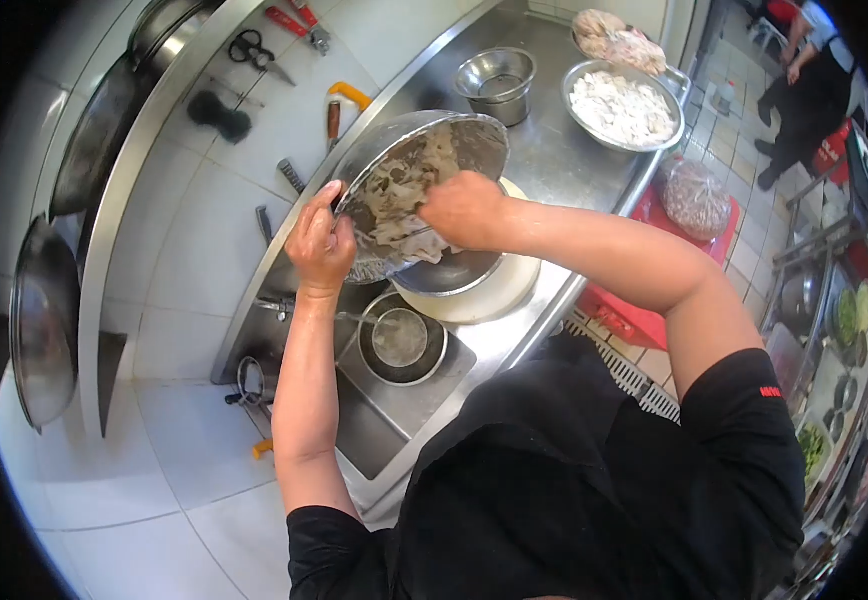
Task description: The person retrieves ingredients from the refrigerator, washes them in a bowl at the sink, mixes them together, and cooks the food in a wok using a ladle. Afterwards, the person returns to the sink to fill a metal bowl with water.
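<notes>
While left hand [316, 240] pinches rim of tilted bowl [482, 145], right hand [462, 210] sits curled at pale food [404, 195] inside; its fingertips hidden, so cannot tell what they pinch. Tilted bowl seems only partly emptied: plenty of food inside, some at lip above lower bowl [466, 272]. Lower bowl on round board [516, 290]; how full, cannot tell. White pieces [622, 108] fill separate bowl [576, 76] beyond.

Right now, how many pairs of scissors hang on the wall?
1: the scissors, on the tiled wall near the red handles. Others may be hidden.
</notes>
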The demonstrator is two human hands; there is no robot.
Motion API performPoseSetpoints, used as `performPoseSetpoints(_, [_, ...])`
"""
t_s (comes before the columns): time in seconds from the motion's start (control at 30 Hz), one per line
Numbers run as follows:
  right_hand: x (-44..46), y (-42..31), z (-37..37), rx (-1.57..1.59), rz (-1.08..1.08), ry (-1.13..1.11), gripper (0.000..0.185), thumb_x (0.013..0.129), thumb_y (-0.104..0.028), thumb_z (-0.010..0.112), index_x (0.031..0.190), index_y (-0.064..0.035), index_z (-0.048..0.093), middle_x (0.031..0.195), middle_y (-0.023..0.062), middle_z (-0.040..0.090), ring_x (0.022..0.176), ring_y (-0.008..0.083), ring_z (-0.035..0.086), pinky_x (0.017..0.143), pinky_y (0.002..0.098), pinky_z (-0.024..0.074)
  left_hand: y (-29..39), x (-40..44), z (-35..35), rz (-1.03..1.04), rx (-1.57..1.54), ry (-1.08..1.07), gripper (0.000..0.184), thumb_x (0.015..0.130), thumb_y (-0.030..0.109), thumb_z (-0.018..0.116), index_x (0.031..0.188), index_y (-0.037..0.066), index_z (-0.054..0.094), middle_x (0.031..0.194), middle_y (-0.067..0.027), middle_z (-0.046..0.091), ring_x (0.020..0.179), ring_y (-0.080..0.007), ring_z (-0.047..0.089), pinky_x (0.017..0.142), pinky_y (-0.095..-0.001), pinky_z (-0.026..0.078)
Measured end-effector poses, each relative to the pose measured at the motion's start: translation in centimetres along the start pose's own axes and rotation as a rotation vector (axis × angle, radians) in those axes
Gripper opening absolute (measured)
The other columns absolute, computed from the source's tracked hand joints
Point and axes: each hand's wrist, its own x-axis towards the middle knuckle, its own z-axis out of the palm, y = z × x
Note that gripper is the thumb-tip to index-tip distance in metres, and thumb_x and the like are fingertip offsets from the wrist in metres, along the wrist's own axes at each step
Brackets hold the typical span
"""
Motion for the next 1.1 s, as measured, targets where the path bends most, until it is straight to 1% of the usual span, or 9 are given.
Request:
performPoseSetpoints(0.27, [-2.4, 1.6, -3.0, 0.027, 0.172, 0.069, 0.020, 0.075, -0.011, 0.066, 0.092, -0.0041, 0.074, 0.095, 0.0165, 0.073, 0.090, 0.0319, 0.071, 0.073, 0.0430, 0.0569, 0.3, 0.4, 0.1, -0.011, -0.052, 0.034, 0.017, 0.066, -0.009, 0.063, 0.080, 0.001, 0.063, 0.108, -0.0089, 0.072, 0.096, -0.0250, 0.071, 0.081, -0.0325, 0.057])
performPoseSetpoints(0.37, [1.0, 1.6, -3.8, 0.015, 0.186, -0.031, 0.024, 0.075, -0.013, 0.065, 0.095, -0.0042, 0.073, 0.098, 0.0166, 0.072, 0.091, 0.0321, 0.071, 0.075, 0.0432, 0.0568, 0.3, 0.4, 0.1, 0.003, -0.058, 0.040, 0.017, 0.065, -0.009, 0.065, 0.078, 0.001, 0.061, 0.108, -0.0090, 0.072, 0.098, -0.0249, 0.071, 0.082, -0.0327, 0.057])
performPoseSetpoints(0.6, [3.7, 1.0, 1.1, -0.002, 0.071, -0.042, 0.022, 0.074, -0.019, 0.065, 0.088, -0.0045, 0.075, 0.090, 0.0169, 0.073, 0.086, 0.0323, 0.071, 0.075, 0.0426, 0.0570, 0.7, 0.0, 0.1, 0.001, -0.087, 0.061, 0.017, 0.064, -0.009, 0.066, 0.077, 0.001, 0.060, 0.109, -0.0092, 0.072, 0.100, -0.0257, 0.071, 0.084, -0.0332, 0.057])
performPoseSetpoints(0.73, [0.0, 1.7, -1.8, -0.107, 0.131, -0.257, 0.027, 0.073, -0.014, 0.067, 0.097, -0.0042, 0.073, 0.098, 0.0171, 0.071, 0.086, 0.0339, 0.071, 0.074, 0.0444, 0.0570, 0.6, -0.1, 0.2, -0.012, -0.083, 0.049, 0.017, 0.065, -0.009, 0.066, 0.076, 0.002, 0.059, 0.109, -0.0089, 0.071, 0.100, -0.0260, 0.070, 0.084, -0.0336, 0.057])
performPoseSetpoints(0.8, [-3.3, 2.2, -2.6, -0.017, 0.240, -0.018, 0.039, 0.076, -0.015, 0.069, 0.114, -0.0064, 0.068, 0.102, 0.0161, 0.067, 0.083, 0.0352, 0.070, 0.072, 0.0459, 0.0565, 0.5, 0.0, 0.2, -0.029, -0.082, 0.050, 0.017, 0.065, -0.008, 0.066, 0.076, 0.002, 0.058, 0.109, -0.0087, 0.071, 0.100, -0.0258, 0.070, 0.084, -0.0335, 0.057])
performPoseSetpoints(0.83, [-4.7, 2.2, -3.3, -0.026, 0.233, -0.024, 0.039, 0.076, -0.015, 0.069, 0.114, -0.0064, 0.068, 0.102, 0.0161, 0.067, 0.083, 0.0352, 0.070, 0.072, 0.0459, 0.0565, 0.5, 0.2, 0.2, -0.040, -0.087, 0.042, 0.017, 0.065, -0.008, 0.066, 0.076, 0.002, 0.058, 0.109, -0.0085, 0.071, 0.100, -0.0255, 0.070, 0.084, -0.0334, 0.057])
performPoseSetpoints(0.9, [-6.6, 2.0, -4.4, 0.007, 0.383, 0.243, 0.046, 0.082, -0.019, 0.069, 0.126, -0.0099, 0.061, 0.101, 0.0154, 0.064, 0.077, 0.0354, 0.069, 0.066, 0.0462, 0.0560, 0.2, 0.1, 0.3, -0.052, -0.097, 0.032, 0.016, 0.066, -0.008, 0.065, 0.076, 0.002, 0.058, 0.110, -0.0083, 0.071, 0.100, -0.0252, 0.070, 0.083, -0.0332, 0.057])
performPoseSetpoints(1.03, [-7.2, 3.6, -2.4, -0.035, 0.458, 0.466, 0.044, 0.085, -0.023, 0.068, 0.127, -0.0105, 0.060, 0.099, 0.0162, 0.064, 0.071, 0.0349, 0.069, 0.058, 0.0448, 0.0553, -0.2, 0.2, 0.4, -0.065, -0.123, 0.038, 0.016, 0.066, -0.009, 0.064, 0.076, 0.002, 0.059, 0.108, -0.0084, 0.072, 0.099, -0.0250, 0.071, 0.083, -0.0330, 0.058])
performPoseSetpoints(1.1, [-6.3, 4.8, -0.6, -0.052, 0.464, 0.396, 0.044, 0.085, -0.023, 0.068, 0.127, -0.0105, 0.060, 0.099, 0.0162, 0.064, 0.072, 0.0351, 0.069, 0.059, 0.0452, 0.0556, 0.0, 0.1, 0.4, -0.065, -0.126, 0.038, 0.016, 0.065, -0.009, 0.064, 0.076, 0.002, 0.059, 0.107, -0.0085, 0.072, 0.099, -0.0252, 0.071, 0.083, -0.0332, 0.058])
